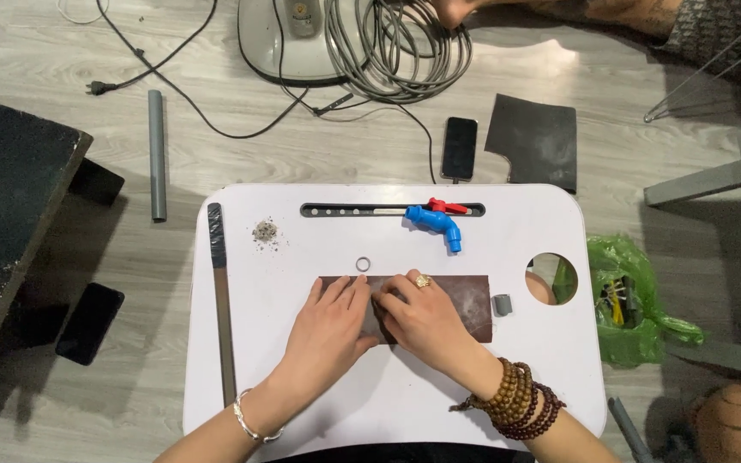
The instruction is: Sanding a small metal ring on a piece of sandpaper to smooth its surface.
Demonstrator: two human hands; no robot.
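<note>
Hands meet on a brown sheet (465, 302) lying flat at the middle of the white tray table (388, 386). The left hand (329, 327) lies palm down with fingers spread flat on the sheet's left part, gripping nothing. The right hand (422, 319) is curled over the sheet's middle, fingertips pressed down; whether they pinch something small beneath cannot be told, since the hands hide that part of the sheet. Just above the sheet lies a small metal ring (363, 264), and just off its right end stands a short grey sleeve (502, 304). Farther up the table, a blue tap (436, 219) with a red handle rests across a dark slot (345, 210), and a patch of grey grit (265, 231) sits near the slot's left end. A long file (221, 300) lies along the table's left edge. Right of the table, a green bag (628, 300) holds things too dim to make out. Above the table on the floor lie a phone (460, 147), a dark square sheet (533, 139) and coiled cable (396, 43), cut off by the frame's top.
</note>
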